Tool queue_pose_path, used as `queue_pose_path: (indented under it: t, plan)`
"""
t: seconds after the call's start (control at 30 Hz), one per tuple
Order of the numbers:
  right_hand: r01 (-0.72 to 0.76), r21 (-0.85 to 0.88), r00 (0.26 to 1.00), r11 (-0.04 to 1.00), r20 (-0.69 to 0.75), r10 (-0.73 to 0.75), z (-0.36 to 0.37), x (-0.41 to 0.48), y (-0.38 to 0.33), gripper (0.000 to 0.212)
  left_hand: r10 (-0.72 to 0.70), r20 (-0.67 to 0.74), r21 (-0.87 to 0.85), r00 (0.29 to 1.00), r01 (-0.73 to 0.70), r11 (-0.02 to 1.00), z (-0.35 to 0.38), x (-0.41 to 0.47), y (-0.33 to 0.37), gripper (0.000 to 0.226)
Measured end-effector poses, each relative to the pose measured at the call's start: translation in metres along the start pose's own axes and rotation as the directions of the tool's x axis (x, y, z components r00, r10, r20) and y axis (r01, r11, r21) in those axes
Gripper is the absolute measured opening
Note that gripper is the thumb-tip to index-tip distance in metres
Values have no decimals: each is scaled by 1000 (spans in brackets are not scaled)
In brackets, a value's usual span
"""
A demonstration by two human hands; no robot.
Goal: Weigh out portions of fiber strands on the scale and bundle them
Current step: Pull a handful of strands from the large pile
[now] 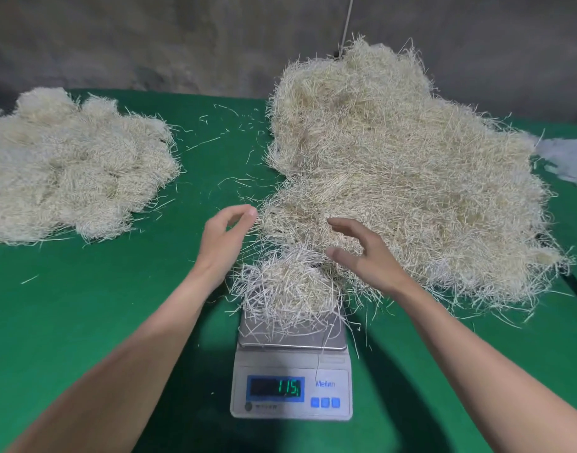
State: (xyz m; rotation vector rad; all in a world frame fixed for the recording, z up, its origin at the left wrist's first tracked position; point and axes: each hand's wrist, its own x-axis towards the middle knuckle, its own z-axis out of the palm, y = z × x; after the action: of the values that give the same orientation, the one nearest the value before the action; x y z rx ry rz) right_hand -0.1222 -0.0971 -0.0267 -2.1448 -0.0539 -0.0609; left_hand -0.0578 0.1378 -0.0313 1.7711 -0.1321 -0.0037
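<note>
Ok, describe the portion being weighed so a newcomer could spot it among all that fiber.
Start at the green table and find the small white scale near its front edge, its display lit green. The portion is the small tuft lying on the scale's metal plate. Unlike the big heap behind it and the flatter pile far left, it sits raised off the cloth.

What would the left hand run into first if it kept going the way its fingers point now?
Probably the near edge of the big fiber pile: the left hand points up and right, fingertips about at its loose fringe. Depth is unclear, so contact may already exist.
</note>
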Motion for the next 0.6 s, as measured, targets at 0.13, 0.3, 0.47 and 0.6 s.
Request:
queue_pose_path:
  t: [0.13, 0.3, 0.47, 0.6]
  plan:
    - [15, -17, 1000, 1000, -7, -15, -1, 1, -2, 49, -20, -17, -29, 1000, 20, 999, 1, 0, 2, 6]
    - [17, -12, 1000, 1000, -2, -17, -1, 1, -6, 45, -26, -24, -28, 999, 25, 999, 1, 0, 2, 7]
    - [17, -12, 1000, 1000, -2, -17, -1, 3, -8, 47, -31, -50, -14, 998, 30, 999, 2, 3, 3, 18]
    - [18, -14, 1000, 1000, 4, -18, -2, 3, -8, 47, -41, -62, -8, 997, 41, 999, 3, 3, 2, 17]
